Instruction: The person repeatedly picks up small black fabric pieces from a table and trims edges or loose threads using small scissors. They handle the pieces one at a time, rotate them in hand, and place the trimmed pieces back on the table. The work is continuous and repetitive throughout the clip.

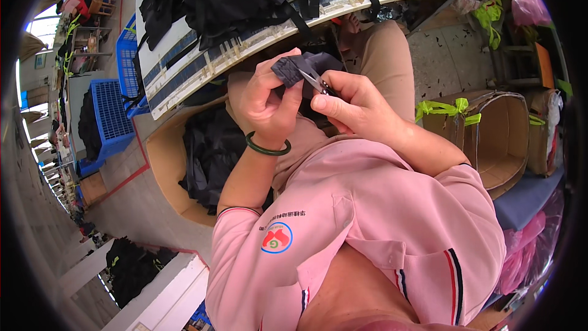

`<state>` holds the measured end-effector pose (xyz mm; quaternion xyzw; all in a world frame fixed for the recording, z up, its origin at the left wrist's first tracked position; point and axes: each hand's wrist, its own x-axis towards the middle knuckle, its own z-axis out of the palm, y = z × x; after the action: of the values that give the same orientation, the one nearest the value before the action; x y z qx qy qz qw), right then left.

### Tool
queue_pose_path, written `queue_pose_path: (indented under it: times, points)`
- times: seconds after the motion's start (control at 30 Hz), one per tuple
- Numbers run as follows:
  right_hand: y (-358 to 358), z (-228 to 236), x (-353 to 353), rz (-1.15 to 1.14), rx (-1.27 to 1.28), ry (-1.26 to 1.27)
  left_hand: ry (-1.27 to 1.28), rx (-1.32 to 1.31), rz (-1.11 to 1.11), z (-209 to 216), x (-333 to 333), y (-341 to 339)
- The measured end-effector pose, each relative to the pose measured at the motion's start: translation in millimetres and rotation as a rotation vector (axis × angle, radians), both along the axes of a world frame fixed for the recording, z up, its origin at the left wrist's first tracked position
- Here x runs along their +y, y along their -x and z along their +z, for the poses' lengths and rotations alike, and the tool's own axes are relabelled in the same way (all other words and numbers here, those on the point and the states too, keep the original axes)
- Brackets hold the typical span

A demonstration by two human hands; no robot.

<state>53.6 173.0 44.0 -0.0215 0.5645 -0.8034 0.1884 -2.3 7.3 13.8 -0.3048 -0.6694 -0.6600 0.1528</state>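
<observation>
My left hand [272, 101], with a dark green bangle at its wrist, pinches a black fabric piece [288, 71] between thumb and fingers. The piece has a stitched end and hangs over my lap. In my right hand [361, 105] is a pair of small thread snips [316, 81], its metal blades lying against the fabric close to my left fingertips. My right fingers wrap round the dark handle, so most of it is hidden. Both hands are just short of the worktable's near edge.
Black fabric pieces [245, 0] heap on the worktable [174, 64], some straps hanging over its edge. A cardboard box [168, 175] with black fabric stands at my left, near blue plastic crates [113, 113]. To my right are an open cardboard box [499, 159] and pink plastic bags [520, 248].
</observation>
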Motion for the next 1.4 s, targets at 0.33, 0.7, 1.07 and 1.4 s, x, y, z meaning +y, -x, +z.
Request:
queue_pose_path:
  times: [0.33,0.7,1.07,1.4]
  points:
    - [2.5,-10.4,-5.5,-0.223,0.43,-0.417,0.057,0.111,-0.013,-1.0,1.8,0.7]
    - [4.0,-4.7,-0.5,-0.163,0.369,-0.392,0.039,0.086,-0.042,-2.2,3.0,0.8]
    - [1.7,-0.9,-3.0,-0.183,0.329,-0.404,0.053,0.07,0.003,-3.1,1.2,0.6]
    - [-0.3,-7.4,-2.2,-0.209,0.411,-0.428,0.09,0.121,0.017,-1.6,1.0,0.1]
